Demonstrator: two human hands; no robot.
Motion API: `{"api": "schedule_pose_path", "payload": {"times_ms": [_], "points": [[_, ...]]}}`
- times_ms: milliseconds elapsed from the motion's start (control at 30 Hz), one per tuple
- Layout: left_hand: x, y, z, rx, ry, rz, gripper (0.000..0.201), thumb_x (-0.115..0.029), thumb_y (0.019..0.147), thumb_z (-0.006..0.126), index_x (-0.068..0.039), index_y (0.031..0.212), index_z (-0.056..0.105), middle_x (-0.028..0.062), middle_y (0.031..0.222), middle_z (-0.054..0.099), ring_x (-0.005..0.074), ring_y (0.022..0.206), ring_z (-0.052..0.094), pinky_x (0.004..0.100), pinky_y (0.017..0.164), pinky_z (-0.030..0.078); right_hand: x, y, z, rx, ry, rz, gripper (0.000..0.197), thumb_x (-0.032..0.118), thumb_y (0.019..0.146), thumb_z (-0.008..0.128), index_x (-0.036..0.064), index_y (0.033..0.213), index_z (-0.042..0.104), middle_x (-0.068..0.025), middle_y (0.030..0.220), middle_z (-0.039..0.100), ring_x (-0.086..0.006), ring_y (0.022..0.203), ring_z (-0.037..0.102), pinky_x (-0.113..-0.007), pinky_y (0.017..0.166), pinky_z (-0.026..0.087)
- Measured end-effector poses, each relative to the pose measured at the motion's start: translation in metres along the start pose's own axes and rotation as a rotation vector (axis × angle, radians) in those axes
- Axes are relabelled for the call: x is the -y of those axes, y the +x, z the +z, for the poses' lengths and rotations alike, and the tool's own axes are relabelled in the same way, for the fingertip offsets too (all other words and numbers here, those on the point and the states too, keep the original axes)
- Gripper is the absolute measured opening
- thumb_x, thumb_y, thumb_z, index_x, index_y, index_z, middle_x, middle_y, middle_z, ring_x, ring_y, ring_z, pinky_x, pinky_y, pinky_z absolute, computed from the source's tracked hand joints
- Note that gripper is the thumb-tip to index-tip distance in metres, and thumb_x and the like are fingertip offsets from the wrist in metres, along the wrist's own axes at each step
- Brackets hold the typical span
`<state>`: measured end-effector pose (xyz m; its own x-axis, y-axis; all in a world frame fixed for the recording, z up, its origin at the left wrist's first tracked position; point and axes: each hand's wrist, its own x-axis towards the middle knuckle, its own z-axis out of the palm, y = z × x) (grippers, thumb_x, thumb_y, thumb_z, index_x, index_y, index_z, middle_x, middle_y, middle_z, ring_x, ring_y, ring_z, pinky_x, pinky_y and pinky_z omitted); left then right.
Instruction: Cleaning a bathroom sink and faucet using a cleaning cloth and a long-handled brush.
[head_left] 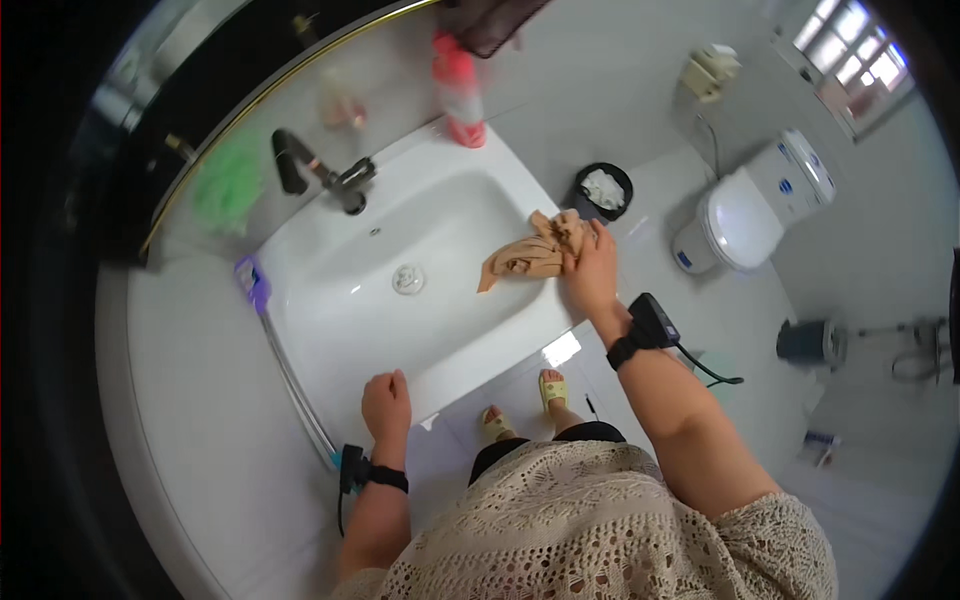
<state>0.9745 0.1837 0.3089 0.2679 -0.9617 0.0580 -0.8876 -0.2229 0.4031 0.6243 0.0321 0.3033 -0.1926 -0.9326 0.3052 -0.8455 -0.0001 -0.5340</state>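
Note:
A crumpled tan cloth (528, 256) drapes over the right side of the white sink (470, 385), one end hanging down into the basin. My right hand (592, 272) grips it at the rim, fingers curled onto its bunched part. My left hand (387, 405) is closed in a loose fist by the sink's front edge, with nothing seen in it. Behind the basin stands a dark faucet (335, 182), and a round drain stopper (408, 279) sits in the basin floor. A strapped black device is on each of my wrists.
A long-handled tool with a purple head (252, 284) lies along the sink's left side. A red and white bottle (460, 95) stands at the back corner, and a green mesh puff (228, 188) is back left. Beyond are a black bin (618, 178) and a toilet (745, 215).

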Motion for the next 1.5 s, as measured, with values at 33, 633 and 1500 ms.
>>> {"api": "schedule_pose_path", "payload": {"times_ms": [33,633,1500], "points": [[0.000,0.000,-0.001,0.016,0.001,0.036,0.034,-0.029,0.094,0.053,-0.003,0.074,0.061,0.0113,0.077,0.062,0.0325,0.078,0.058,0.0450,0.070,0.046,0.006,-0.006,-0.004,-0.010,0.023,0.045,0.049,0.015,0.078,0.069,-0.0060,0.119,0.052,-0.0216,0.133,0.045,-0.0402,0.121,0.043,-0.047,0.105,0.034],[-0.040,-0.006,-0.031,0.473,-0.894,-0.165,0.037,-0.035,0.100,0.046,-0.003,0.108,0.064,0.0118,0.106,0.066,0.0227,0.097,0.062,0.0336,0.087,0.048,0.155,-0.129,-0.030,0.436,1.165,0.463,0.047,0.017,0.080,0.072,-0.0032,0.113,0.047,-0.0162,0.108,0.061,-0.0287,0.098,0.062,-0.036,0.085,0.050],[0.054,0.184,-0.027,0.503,-1.795,-0.198,0.044,-0.027,0.099,0.048,0.001,0.133,0.047,0.0160,0.132,0.054,0.0252,0.120,0.052,0.0380,0.106,0.039,0.112,-0.060,-0.045,0.177,1.092,0.117,0.059,0.019,0.060,0.088,0.0028,0.106,0.054,-0.0095,0.088,0.066,-0.0205,0.082,0.064,-0.033,0.071,0.051]]}}
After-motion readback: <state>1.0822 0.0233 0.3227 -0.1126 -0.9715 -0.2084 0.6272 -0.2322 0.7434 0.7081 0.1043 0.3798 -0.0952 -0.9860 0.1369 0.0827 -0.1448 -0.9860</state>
